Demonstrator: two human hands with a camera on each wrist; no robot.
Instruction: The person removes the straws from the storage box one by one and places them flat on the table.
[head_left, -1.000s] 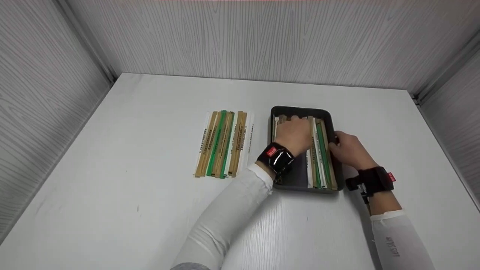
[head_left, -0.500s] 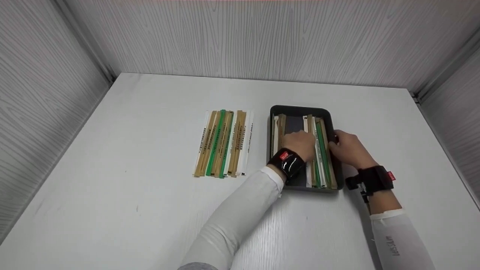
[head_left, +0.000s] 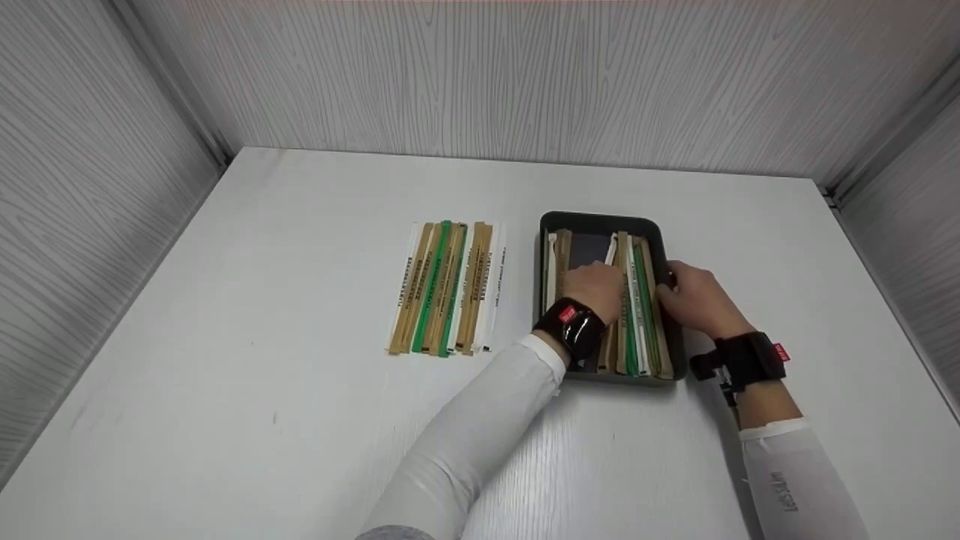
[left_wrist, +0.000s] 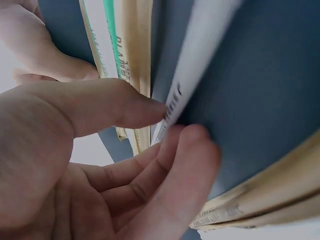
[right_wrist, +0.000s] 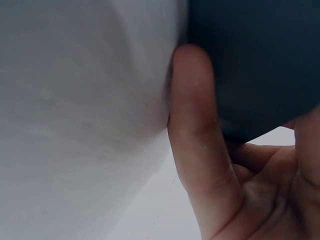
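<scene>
Dark grey plastic, the tray [head_left: 604,222] sat on the white desk [head_left: 300,420] toward its right edge, roughly midway between the far and near edges. My left hand [head_left: 596,289] was down inside it, thumb and fingertips [left_wrist: 192,137] pinching a white paper-sleeved chopstick pair [left_wrist: 197,65] and tilting it up off the tray floor; my wrist view showed the printed end of the sleeve caught between thumb and forefinger. More sleeved pairs lay lengthwise in the tray: a brown and white few [head_left: 556,259] against its left wall, and a tighter bunch of green, white and brown ones [head_left: 645,315] along its right wall.

My right hand [head_left: 694,300] gripped the tray's right wall from outside, the thumb [right_wrist: 197,130] pressed flat against the dark plastic and the fingers curled round the rim.

Well apart, near the middle of the desk, a neat row of sleeved chopsticks [head_left: 446,289] lay side by side, brown, green and white, their lengths running from far edge to near edge.
</scene>
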